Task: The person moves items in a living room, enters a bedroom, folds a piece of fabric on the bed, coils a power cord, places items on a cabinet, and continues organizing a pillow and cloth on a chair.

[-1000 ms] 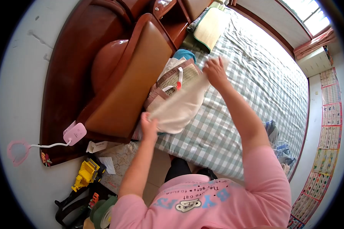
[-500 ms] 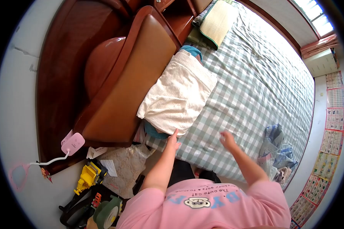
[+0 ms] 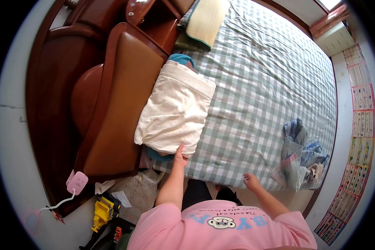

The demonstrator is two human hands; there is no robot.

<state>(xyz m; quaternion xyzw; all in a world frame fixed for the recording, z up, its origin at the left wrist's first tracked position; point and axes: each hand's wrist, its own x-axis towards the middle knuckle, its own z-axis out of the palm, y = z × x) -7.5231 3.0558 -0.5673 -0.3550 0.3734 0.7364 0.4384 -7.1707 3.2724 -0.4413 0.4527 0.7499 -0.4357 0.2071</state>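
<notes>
A white cloth lies spread near the headboard on the checkered bed, over a pile whose blue edges show at its top and bottom. My left hand touches the cloth's lower edge; its thumb or a finger points up over the fabric, and the rest of the fingers are partly hidden. Above the bed's near edge hangs my right hand, apart from the cloth, with its fingers loosely bent and nothing visible in them.
The brown padded headboard stands left. A folded straw mat lies at the far end, plastic bags with clothes on the right. A yellow toy truck and a pink device are at lower left.
The white cloth, earlier lifted between both hands, now lies flat over the woven item and pile. My right hand has let go and moved down toward the bed's near edge.
</notes>
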